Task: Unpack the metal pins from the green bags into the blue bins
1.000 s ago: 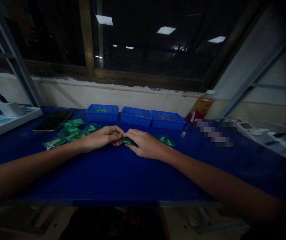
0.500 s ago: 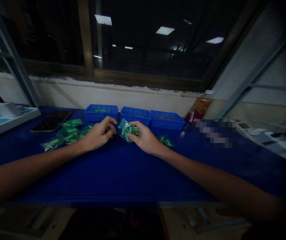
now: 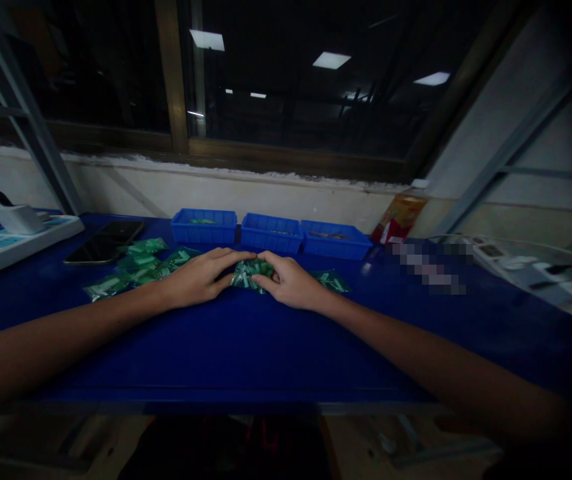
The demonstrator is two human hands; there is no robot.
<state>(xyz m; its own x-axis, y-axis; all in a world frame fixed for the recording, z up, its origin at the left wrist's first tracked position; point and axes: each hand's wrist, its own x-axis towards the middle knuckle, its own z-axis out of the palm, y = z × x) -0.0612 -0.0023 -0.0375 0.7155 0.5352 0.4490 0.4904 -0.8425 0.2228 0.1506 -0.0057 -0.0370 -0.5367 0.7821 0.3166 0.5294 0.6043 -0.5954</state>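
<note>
A small green plastic bag (image 3: 247, 275) lies between my hands at the middle of the blue table (image 3: 246, 347). My right hand (image 3: 286, 280) grips its right side, fingers bent round it. From the left, my left hand (image 3: 209, 275) touches the bag, with its fingers stretched along the top and the thumb apart below. Beside my left hand is a pile of similar green bags (image 3: 139, 265). Another green bag (image 3: 332, 281) rests just right of my right hand, partly behind the wrist.
Three blue bins (image 3: 203, 232) stand in a row by the wall, with small parts inside. At the left are a phone (image 3: 103, 243) and a white power strip (image 3: 26, 239). A red and yellow packet (image 3: 400, 217) and white devices with cables (image 3: 541, 273) are at the right.
My left hand has moved right and its fingers now reach the bag. The bag has gone slightly down and left, lower toward the table, with my right hand still on it.
</note>
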